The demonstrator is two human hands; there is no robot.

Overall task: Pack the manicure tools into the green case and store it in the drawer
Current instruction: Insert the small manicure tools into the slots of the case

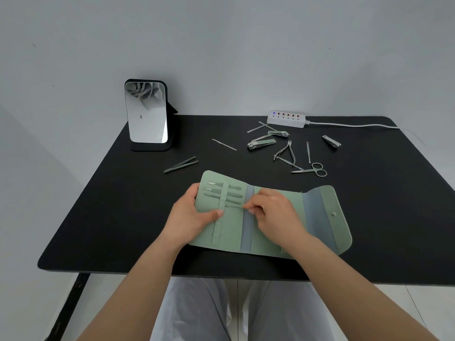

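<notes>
Pale grey walls meet behind a matte black table top with rounded corners [103, 217], seen from above by a seated person in light grey trousers.

On the near middle of that top lies the soft green fold-out case [317, 207], opened flat, with grey fabric hinges between its panels and a small metal snap on the right flap. Three slim green-handled tools [227, 190] sit across its left panel, tucked under a vertical green strap.

The left hand [190, 212] grips the case's left edge, thumb pressed flat on the panel beside the strap. The right hand [273, 212] rests over the middle panel, its fingertips narrowly pinching the end of a thin metal pick [232, 205] that lies across the strap below the other three.

Farther back the loose steel pieces are scattered: green tweezers [181, 164] to the left, a thin probe [224, 144], two large nail clippers [262, 143] touching, cuticle nippers [285, 151], small scissors with green loops [314, 169], and a slanted clipper [331, 141] apart on the right.

A rectangular standing mirror on a black base [146, 112] stands at the rear left. A white power strip with red switches [286, 118] lies at the back edge, its cable running right.
</notes>
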